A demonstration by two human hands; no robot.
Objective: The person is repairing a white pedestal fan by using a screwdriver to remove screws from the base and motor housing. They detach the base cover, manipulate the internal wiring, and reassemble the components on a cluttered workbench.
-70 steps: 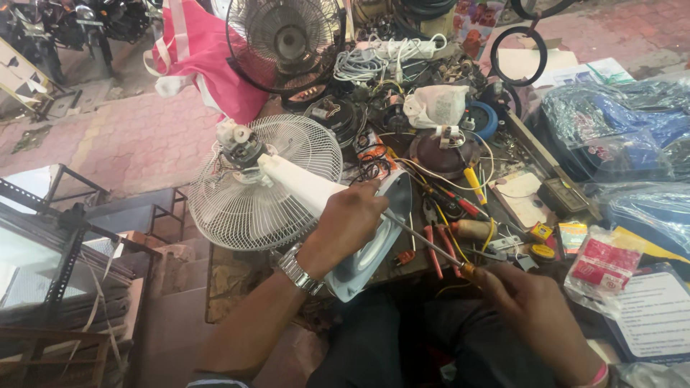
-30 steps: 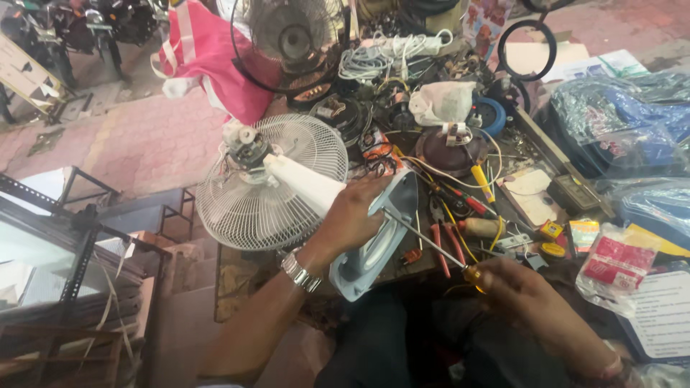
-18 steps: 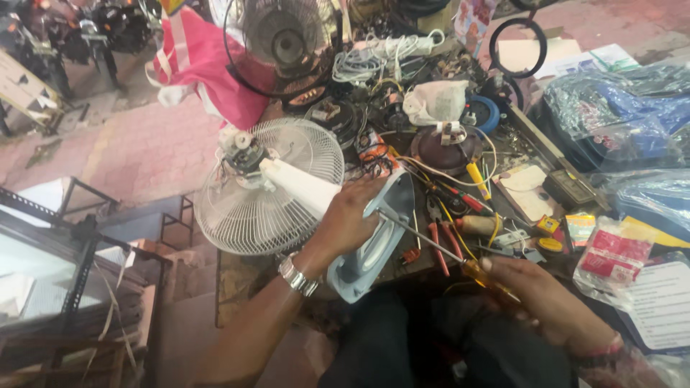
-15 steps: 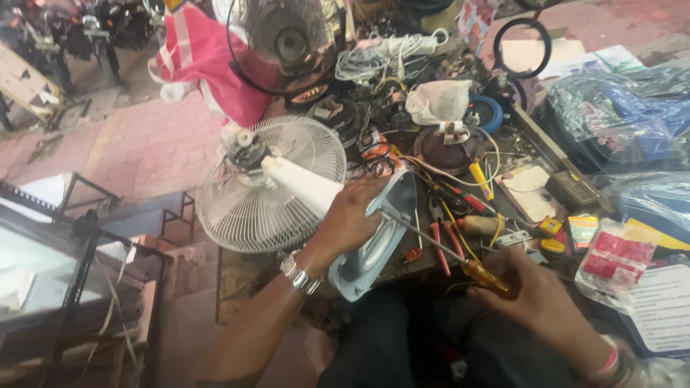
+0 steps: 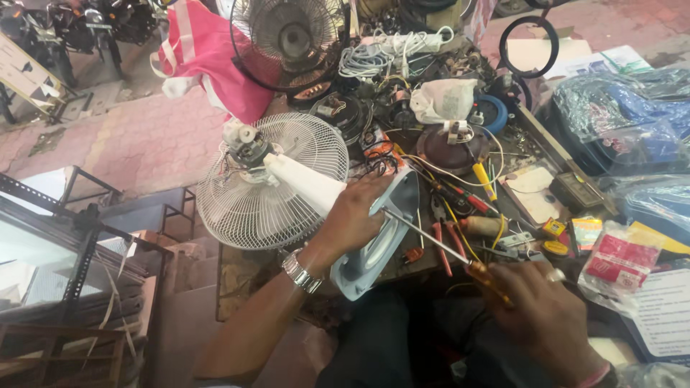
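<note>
— What's the left hand (image 5: 357,215) on?
— The fan (image 5: 316,190) lying on its side; it grips the white neck by the grey base (image 5: 377,241).
— And the right hand (image 5: 543,316)?
— Closed round a screwdriver (image 5: 445,248), its tip at the base. Pliers (image 5: 444,241) and wires (image 5: 388,54) crowd the table (image 5: 535,133) beyond.

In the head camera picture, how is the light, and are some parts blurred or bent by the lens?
Head view: soft, even daylight with no hard shadows; the plastic bags at the right show some glare; the left hand on the fan base is sharp; the right hand with the screwdriver is slightly soft; the shelf frame at the left edge leans from wide-angle distortion.
</note>
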